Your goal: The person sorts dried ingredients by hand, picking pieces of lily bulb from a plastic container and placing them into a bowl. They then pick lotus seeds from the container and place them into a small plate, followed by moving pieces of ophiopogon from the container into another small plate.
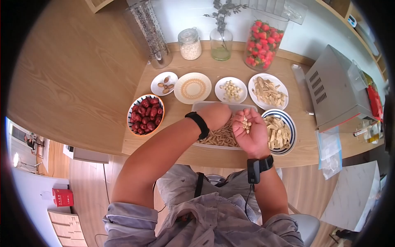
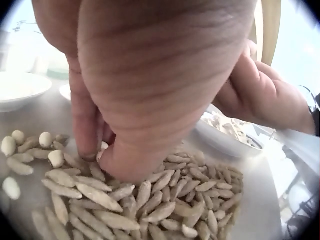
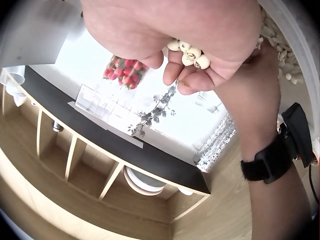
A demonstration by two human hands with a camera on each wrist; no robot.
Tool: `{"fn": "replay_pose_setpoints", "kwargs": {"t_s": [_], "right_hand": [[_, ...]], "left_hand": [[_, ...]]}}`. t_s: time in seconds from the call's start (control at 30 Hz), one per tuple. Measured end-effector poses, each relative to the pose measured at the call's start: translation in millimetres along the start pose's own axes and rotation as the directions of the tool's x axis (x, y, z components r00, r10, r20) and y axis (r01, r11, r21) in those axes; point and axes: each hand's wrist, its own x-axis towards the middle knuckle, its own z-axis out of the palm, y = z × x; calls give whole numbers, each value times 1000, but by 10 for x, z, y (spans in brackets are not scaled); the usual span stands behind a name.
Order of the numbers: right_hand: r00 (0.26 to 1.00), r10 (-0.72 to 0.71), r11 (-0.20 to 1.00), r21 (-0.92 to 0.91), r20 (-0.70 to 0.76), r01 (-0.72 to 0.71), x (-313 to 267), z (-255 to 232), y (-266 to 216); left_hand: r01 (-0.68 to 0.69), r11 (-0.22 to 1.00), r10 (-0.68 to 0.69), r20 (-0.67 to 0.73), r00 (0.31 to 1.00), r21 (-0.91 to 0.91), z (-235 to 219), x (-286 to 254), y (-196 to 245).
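Note:
My left hand (image 1: 214,117) reaches down into a clear plastic box (image 1: 200,106) of tan, spindle-shaped dried roots (image 1: 223,136). In the left wrist view its thumb and fingertips pinch a pale lotus seed (image 2: 104,145), partly hidden, just above the roots. Several loose lotus seeds (image 2: 45,139) lie among the roots on the left there. My right hand (image 1: 252,133) is palm up over the box's right end, its curled fingers cupping several lotus seeds (image 3: 189,56).
Behind the box stand a plate of lotus seeds (image 1: 231,90), a patterned plate (image 1: 181,93), a plate of brown nuts (image 1: 166,86) and a plate of dried slices (image 1: 269,91). A bowl of red dates (image 1: 145,115) is left; a striped bowl (image 1: 293,131) of pale pieces is right.

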Motion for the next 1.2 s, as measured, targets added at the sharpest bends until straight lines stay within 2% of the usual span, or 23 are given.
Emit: {"fn": "replay_pose_setpoints", "kwargs": {"t_s": [0.1,0.2,0.3,0.4,0.5,0.6,0.7,0.8,0.9,1.0,1.2], "right_hand": [[999,-15,1000,-24,-38,14,-6,-10,3],[997,-34,998,-56,-72,30,15,-49,3],[958,-131,986,-138,-255,97,47,19,50],[940,-164,963,-257,-301,86,16,145,127],[974,-82,950,-311,-212,12,-25,209,130],[979,-50,991,-132,-197,24,34,26,70],[985,120,993,32,-127,-117,46,-38,-9],[983,146,988,76,-110,-138,59,-49,-26],[988,135,990,50,-70,-131,60,-62,-23],[988,127,992,40,-85,-124,46,-53,-20],[990,101,995,4,-97,-101,48,-26,-18]], "left_hand": [[-58,996,62,-50,997,74,-151,-94,27],[-107,993,112,-128,985,46,-292,-133,-15],[-213,970,175,-267,948,-120,-643,-240,25],[-297,905,203,-304,931,-305,-729,-250,116],[-327,827,171,-350,921,-457,-649,-226,196],[-192,831,-26,-381,924,-523,-748,-281,267],[-132,884,-97,-453,886,-448,-668,-328,74],[-91,986,61,-206,977,-142,-395,-379,-241],[-21,997,31,-117,993,78,-141,-393,-302],[20,991,-14,-49,999,135,-81,-347,-298],[25,980,-25,1,1000,198,-31,-291,-293]]}}
